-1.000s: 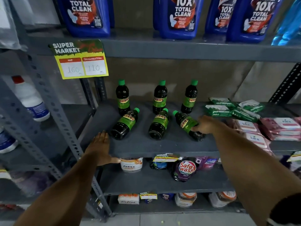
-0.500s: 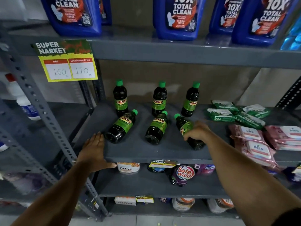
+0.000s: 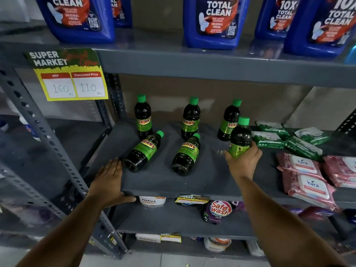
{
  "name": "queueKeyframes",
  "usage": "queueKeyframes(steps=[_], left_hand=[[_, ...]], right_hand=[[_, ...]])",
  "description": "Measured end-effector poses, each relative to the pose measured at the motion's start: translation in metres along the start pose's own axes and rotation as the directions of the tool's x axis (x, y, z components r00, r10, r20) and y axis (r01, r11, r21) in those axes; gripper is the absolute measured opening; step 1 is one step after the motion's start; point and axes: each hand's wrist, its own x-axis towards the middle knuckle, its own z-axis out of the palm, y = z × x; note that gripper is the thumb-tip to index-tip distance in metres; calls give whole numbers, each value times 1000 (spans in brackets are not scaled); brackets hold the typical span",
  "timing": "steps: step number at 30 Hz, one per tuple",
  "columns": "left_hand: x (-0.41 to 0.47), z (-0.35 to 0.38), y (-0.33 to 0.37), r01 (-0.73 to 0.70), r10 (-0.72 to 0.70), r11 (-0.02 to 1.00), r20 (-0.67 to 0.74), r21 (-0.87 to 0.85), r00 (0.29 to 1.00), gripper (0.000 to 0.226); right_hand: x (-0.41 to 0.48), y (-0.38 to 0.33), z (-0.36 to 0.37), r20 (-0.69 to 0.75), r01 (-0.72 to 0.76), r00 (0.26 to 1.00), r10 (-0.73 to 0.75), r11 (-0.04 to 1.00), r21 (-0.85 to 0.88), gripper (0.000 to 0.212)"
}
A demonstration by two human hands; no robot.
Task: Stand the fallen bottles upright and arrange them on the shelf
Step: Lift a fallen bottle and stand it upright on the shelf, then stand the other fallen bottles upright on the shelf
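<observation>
On the grey middle shelf [image 3: 192, 182] three dark bottles with green caps and green SUNNY labels stand upright in a back row: left [image 3: 143, 117], middle [image 3: 191, 118], right [image 3: 228, 121]. Two more lie on their sides in front, caps pointing back: one at the left [image 3: 143, 152] and one in the middle [image 3: 186, 155]. My right hand [image 3: 243, 163] is shut on a sixth bottle [image 3: 240, 136], held upright in front of the right back bottle; whether its base touches the shelf is hidden. My left hand [image 3: 109, 183] lies flat on the shelf's front left corner, thumb under the edge.
Green wipe packs [image 3: 289, 137] and pink kara packs [image 3: 310, 180] fill the shelf's right side. Blue Total Clean jugs [image 3: 212, 22] stand on the shelf above, with a yellow price tag [image 3: 69, 78] on its edge. Perforated grey uprights [image 3: 48, 135] rise at the left. Lower shelves hold pouches and tubs.
My right hand has closed on the rightmost fallen bottle and turned it from lying to upright. My left hand stays on the shelf corner. The view has moved closer.
</observation>
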Motion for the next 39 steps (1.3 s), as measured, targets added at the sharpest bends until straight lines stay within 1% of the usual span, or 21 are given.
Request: queueKeyframes(steps=[8, 12, 13, 15, 16, 17, 18, 19, 20, 21, 22, 23, 24, 25, 27, 28, 30, 34, 37, 38, 39], left_hand=[[0, 1, 0, 4, -4, 1000, 4, 5, 1000, 152], [-2, -1, 1, 6, -6, 1000, -6, 6, 1000, 151], [-2, -1, 2, 6, -6, 1000, -12, 3, 1000, 151], [-3, -3, 3, 6, -6, 1000, -9, 10, 1000, 148], [-3, -4, 3, 8, -8, 1000, -2, 19, 1000, 148], [-4, -3, 4, 10, -10, 1000, 5, 26, 1000, 147], [-4, -3, 4, 10, -10, 999, 9, 31, 1000, 148], [-4, -3, 3, 8, -9, 999, 8, 32, 1000, 149], [-4, -3, 3, 1, -2, 999, 10, 33, 1000, 150], [-2, -4, 3, -6, 5, 1000, 14, 30, 1000, 150], [-1, -5, 3, -5, 5, 1000, 22, 22, 1000, 149], [-1, -6, 3, 1, -2, 1000, 34, 8, 999, 148], [-1, -7, 4, 6, -6, 1000, 41, -8, 999, 146], [-1, -8, 4, 9, -8, 1000, 42, -20, 999, 145], [-3, -7, 5, 8, -7, 1000, 32, -25, 999, 146], [-3, -7, 6, 9, -8, 1000, 32, -18, 999, 147], [-4, -8, 6, 15, -15, 1000, 50, -1, 999, 147], [-4, -9, 5, 8, -8, 1000, 50, 13, 999, 147], [-4, -7, 4, -5, 5, 1000, 37, 9, 999, 145], [-4, -7, 4, -9, 9, 1000, 29, 8, 1000, 144], [-3, -6, 3, -12, 12, 1000, 27, 7, 1000, 145]], right_hand=[[-9, 11, 5, -55, 17, 998, -16, 1000, 8, 102], [-11, 11, 5, -23, 1, 1000, -1, 1000, -15, 105], [-13, 11, 5, -53, -19, 998, 16, 998, -57, 109], [-28, 12, 7, -194, -25, 981, 2, 993, -114, 111], [-40, 9, 8, -253, 37, 966, -58, 995, -87, 104], [-54, 4, 10, -258, 144, 954, -151, 989, -44, 94], [-67, -4, 12, -211, 257, 946, -247, 966, 19, 82], [-76, -14, 18, -103, 313, 947, -304, 945, 94, 72], [-80, -26, 24, 60, 286, 953, -298, 946, 154, 66], [-78, -40, 32, 217, 208, 946, -240, 965, 160, 69], [-71, -51, 43, 332, 91, 935, -125, 989, 117, 76], [-64, -62, 53, 410, -81, 911, 48, 995, 64, 83], [-56, -70, 63, 444, -240, 872, 204, 971, 24, 84], [-50, -78, 69, 473, -371, 820, 322, 928, 12, 81], [-41, -88, 77, 522, -549, 728, 444, 834, 56, 60], [-39, -89, 80, 537, -598, 700, 471, 797, 81, 52], [-39, -89, 84, 554, -627, 674, 489, 775, 78, 55], [-43, -86, 86, 527, -597, 679, 511, 802, -7, 58], [-43, -81, 88, 435, -551, 748, 502, 835, -16, 75], [-44, -84, 86, 409, -531, 776, 480, 847, 11, 83], [-46, -89, 84, 382, -498, 810, 445, 866, 48, 84]])
